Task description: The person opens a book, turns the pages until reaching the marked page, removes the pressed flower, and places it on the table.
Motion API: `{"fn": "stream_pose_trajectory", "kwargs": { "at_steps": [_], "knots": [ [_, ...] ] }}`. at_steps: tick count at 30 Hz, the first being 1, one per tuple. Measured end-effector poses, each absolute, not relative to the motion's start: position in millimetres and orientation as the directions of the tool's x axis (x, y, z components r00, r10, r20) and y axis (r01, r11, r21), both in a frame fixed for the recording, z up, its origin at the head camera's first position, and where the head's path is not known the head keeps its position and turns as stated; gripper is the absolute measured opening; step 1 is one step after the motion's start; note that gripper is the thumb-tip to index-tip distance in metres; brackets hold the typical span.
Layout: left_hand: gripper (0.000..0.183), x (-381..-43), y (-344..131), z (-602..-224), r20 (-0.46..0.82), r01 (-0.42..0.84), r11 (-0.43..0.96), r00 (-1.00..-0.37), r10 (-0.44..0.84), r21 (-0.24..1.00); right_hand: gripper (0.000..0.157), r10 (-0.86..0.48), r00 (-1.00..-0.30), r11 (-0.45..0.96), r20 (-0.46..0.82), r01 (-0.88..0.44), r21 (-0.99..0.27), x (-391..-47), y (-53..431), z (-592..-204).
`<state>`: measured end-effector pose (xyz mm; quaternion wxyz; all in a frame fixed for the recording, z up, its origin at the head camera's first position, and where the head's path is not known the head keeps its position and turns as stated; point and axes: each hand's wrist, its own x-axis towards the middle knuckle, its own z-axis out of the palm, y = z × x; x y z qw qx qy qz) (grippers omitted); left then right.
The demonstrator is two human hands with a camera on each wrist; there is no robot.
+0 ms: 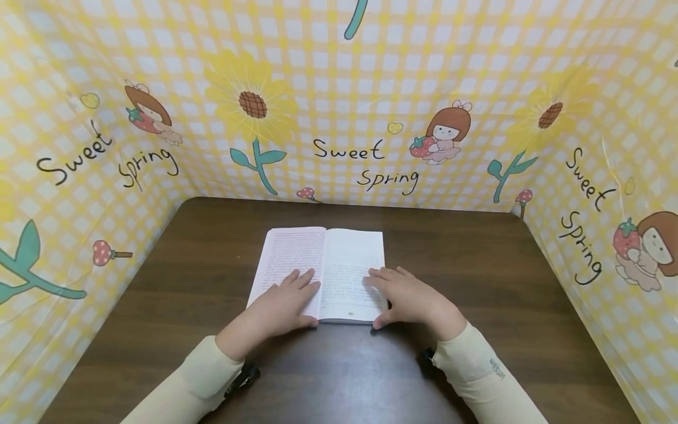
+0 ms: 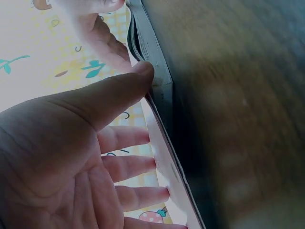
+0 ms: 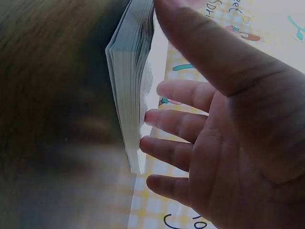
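An open book [image 1: 352,250] lies on the table, printed text on both pages. My left hand [image 1: 286,303] rests spread on the lower part of the left page, its thumb at the bottom edge near the spine. In the left wrist view, the straight fingers of the left hand [image 2: 62,157] touch the thin left side of the book [image 2: 159,57]. Over the right page's outer edge lies my right hand [image 1: 410,297], thumb by the lower corner. The right wrist view has the right hand [image 3: 233,143] with fingertips against the page beside the thick page block [image 3: 126,81].
The dark brown wooden table [image 1: 477,253] extends around the book on all sides. Yellow checked cloth [image 1: 339,88] with flowers and lettering hangs behind it and along both sides. Dark wrist straps [image 1: 242,378] show under the pale sleeves [image 1: 196,377].
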<state>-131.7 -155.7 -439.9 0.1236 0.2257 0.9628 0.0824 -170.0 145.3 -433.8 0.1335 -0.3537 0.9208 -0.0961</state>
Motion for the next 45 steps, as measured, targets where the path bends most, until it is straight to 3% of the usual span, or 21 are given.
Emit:
{"fn": "stream_pose_trajectory", "kwargs": {
  "at_steps": [4,9,18,24,31,45],
  "knots": [
    [0.08,-132,-154,-442,-0.193,0.42,0.886,-0.869,0.455,0.199,0.094,-0.672,-0.716,0.737,-0.187,-0.624,-0.26,-168,144,-435],
    [0.079,-130,-155,-441,-0.223,0.407,0.887,-0.864,0.451,0.218,0.077,-0.689,-0.698,0.721,-0.196,-0.634,-0.279,-168,146,-435],
    [0.077,-130,-155,-443,-0.22,0.407,0.885,-0.864,0.453,0.226,0.011,-0.806,-0.585,0.587,-0.087,-0.772,-0.243,-165,150,-425],
    [0.077,-128,-155,-441,-0.233,0.397,0.888,-0.864,0.447,0.23,0.013,-0.824,-0.564,0.56,-0.058,-0.792,-0.243,-162,147,-421],
    [0.076,-127,-155,-438,-0.228,0.397,0.89,-0.867,0.444,0.224,0.013,-0.782,-0.62,0.599,0.066,-0.776,-0.198,-165,150,-423],
    [0.069,-120,-143,-438,-0.137,0.324,0.919,-0.923,0.359,0.224,0.01,-0.759,-0.537,0.564,0.368,-0.825,-0.042,-169,149,-417]
  ]
}}
